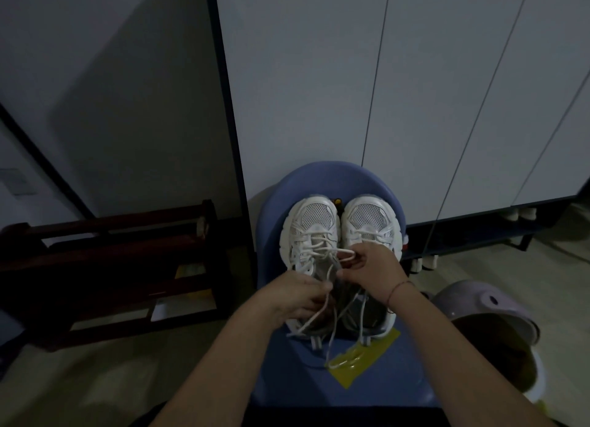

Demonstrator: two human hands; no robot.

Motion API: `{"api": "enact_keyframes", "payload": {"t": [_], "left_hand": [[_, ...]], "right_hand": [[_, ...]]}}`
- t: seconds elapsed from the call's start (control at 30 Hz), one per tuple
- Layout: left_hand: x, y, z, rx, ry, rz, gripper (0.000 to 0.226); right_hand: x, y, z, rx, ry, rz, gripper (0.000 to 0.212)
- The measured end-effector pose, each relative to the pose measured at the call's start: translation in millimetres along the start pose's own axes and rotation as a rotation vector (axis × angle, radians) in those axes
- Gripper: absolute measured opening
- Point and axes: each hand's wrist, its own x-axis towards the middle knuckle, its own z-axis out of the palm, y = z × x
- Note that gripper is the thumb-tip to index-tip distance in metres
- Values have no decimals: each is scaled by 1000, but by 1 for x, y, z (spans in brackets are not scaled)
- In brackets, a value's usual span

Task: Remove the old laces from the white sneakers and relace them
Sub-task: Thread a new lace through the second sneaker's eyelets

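Your left hand (298, 294) pinched a loose lace end (314, 318) at the left white sneaker (308, 235) on the blue chair (274, 200), your right hand (372, 268) gripped a pulled loop (346, 254); an uneven tug risked snagging an eyelet.

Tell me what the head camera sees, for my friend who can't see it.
Two hands work the white lace of the left sneaker; the right hand pulls a loop, the left hand pinches a strand. Both white sneakers sit side by side on a blue chair.
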Motion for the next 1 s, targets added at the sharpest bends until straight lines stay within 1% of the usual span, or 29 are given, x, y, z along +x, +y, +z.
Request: {"api": "enact_keyframes", "payload": {"t": [0.07,0.13,0.17,0.23,0.3,0.37,0.47,0.53,0.63,0.67,0.7,0.77,0.83,0.87,0.93,1.0], "left_hand": [[9,1,17,-274,51,-26,23],[16,3,33,-485,153,-40,22],[18,4,38,-550,204,-33,20],[18,2,40,-572,274,8,20],[15,0,36,-512,278,46,20],[8,0,30,-406,217,60,21],[-3,1,16,-73,116,70,22],[-10,1,6,135,-17,46,20],[-20,1,-3,362,-313,-42,16],[-24,2,-4,413,-400,-63,18],[-27,3,-4,445,-466,-81,24],[-34,7,-6,497,-530,-86,31],[-39,11,-9,533,-519,-40,30],[-40,12,-11,524,-475,-6,29],[-38,13,-15,468,-298,90,24],[-37,14,-18,428,-96,195,22]], "right_hand": [[0,1,1,-27,8,-14,9],[0,2,1,-26,20,-29,6],[0,2,1,-16,18,-28,9],[-1,4,1,11,5,-8,15],[-1,4,0,28,-3,2,17],[0,4,1,39,-8,2,18],[1,4,2,72,-16,26,28],[2,3,2,107,-20,49,34],[1,2,2,132,-18,77,38],[1,1,1,137,-20,85,37],[1,1,1,141,-24,88,36],[0,0,1,144,-28,92,36],[-1,0,0,146,-29,100,37],[-1,-1,0,138,-29,98,38],[-3,-4,0,60,-25,60,40],[-8,-12,-1,-48,-6,-65,43]]}}
